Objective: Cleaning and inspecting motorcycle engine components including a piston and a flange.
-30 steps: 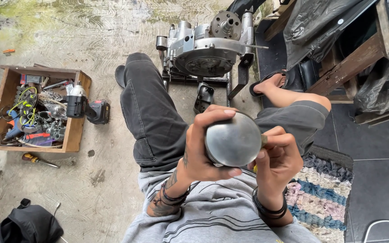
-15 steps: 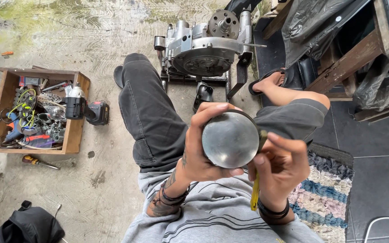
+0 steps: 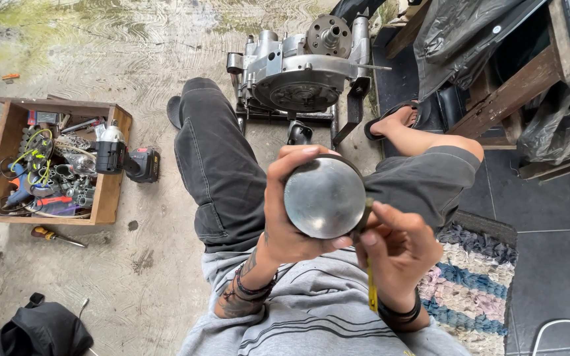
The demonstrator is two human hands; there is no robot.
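Wooden toolbox at left of frame with drill on its edge, left hand clamped around piston at centre, right hand pinching yellow tool just beside piston, engine upper centre, rug lower right

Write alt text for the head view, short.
Seated person's left hand grips a round metal piston while the right hand holds a thin yellow tool at its edge. Engine casing ahead, wooden toolbox on the concrete floor.
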